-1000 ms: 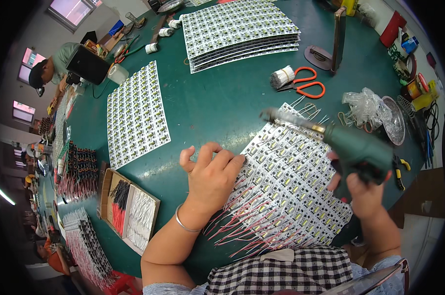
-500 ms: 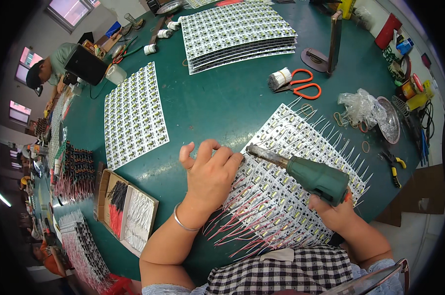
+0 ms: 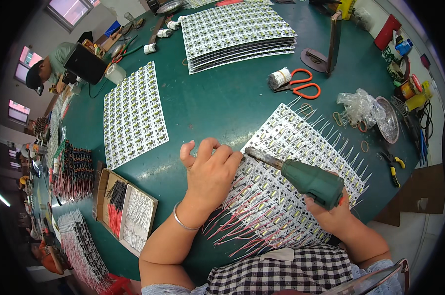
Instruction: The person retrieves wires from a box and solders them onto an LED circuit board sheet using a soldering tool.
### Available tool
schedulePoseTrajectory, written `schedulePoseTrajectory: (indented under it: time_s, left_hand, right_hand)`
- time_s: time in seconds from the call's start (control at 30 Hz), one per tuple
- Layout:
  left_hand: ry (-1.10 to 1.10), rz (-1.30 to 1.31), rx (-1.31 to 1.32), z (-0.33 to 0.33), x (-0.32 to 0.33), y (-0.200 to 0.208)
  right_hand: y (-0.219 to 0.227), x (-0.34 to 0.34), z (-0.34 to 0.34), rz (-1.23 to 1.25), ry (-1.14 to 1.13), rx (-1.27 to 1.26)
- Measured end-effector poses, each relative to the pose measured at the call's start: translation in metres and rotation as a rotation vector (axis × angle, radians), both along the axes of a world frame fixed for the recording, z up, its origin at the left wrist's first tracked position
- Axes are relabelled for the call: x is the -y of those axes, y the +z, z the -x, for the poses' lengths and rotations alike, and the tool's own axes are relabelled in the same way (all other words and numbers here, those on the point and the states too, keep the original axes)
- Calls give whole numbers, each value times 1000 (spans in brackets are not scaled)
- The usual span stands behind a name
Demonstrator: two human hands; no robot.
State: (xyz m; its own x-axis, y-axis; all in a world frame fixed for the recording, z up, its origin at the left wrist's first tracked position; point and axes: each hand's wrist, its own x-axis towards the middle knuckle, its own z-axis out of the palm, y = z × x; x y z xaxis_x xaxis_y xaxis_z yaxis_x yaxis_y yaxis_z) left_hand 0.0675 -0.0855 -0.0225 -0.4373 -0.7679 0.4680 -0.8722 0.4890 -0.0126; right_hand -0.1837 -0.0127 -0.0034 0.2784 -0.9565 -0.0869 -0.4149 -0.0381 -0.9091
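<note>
My right hand (image 3: 333, 211) grips a green soldering gun (image 3: 312, 182), whose metal barrel points left. Its dark tip sits over the upper left edge of a white circuit board panel (image 3: 286, 132) covered in small yellowish parts. Beside that tip, my left hand (image 3: 210, 172) bends over the panel's edge with its front fingers pinched together; what they hold is hidden. The other fingers curl upward, raised. Red and white wires (image 3: 242, 216) stick out from the panel's lower left side, and white wires fringe its right side.
Left of my arm stands a cardboard box (image 3: 151, 212) of black, red and white wires. Another panel (image 3: 136, 115) lies beyond it, with a panel stack (image 3: 237, 32) at the back. Orange-handled scissors (image 3: 306, 90), crumpled plastic (image 3: 361, 108) and pliers (image 3: 393, 167) lie to the right.
The soldering gun and my right hand have shifted slightly left and down, bringing the tip nearer my left fingers. My left hand has barely moved.
</note>
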Motion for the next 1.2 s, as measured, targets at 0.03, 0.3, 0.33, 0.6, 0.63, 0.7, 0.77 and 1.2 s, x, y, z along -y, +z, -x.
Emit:
schedulePoseTrajectory:
  time_s: [0.03, 0.3, 0.33, 0.6, 0.63, 0.7, 0.77, 1.2]
  left_hand:
    - [2, -1, 6, 0, 0, 0]
    - [3, -5, 5, 0, -1, -2]
    - [4, -1, 6, 0, -1, -2]
    - [5, 28, -10, 7, -7, 9]
    - [4, 45, -12, 8, -9, 9]
    - [-21, 25, -2, 9, -9, 1]
    - [-47, 7, 8, 11, -10, -1]
    - [-39, 4, 23, 11, -11, -3]
  right_hand:
    - [2, -3, -4, -77, -97, 116]
    - [-2, -12, 6, -158, -221, 348]
    - [-1, -12, 8, -142, -189, 312]
    - [3, -18, 15, -52, -202, 360]
    - [8, -18, 16, -133, -223, 374]
    - [9, -18, 17, -216, -245, 388]
    - [1, -21, 19, -88, -195, 171]
    - [3, -19, 10, -146, -215, 175]
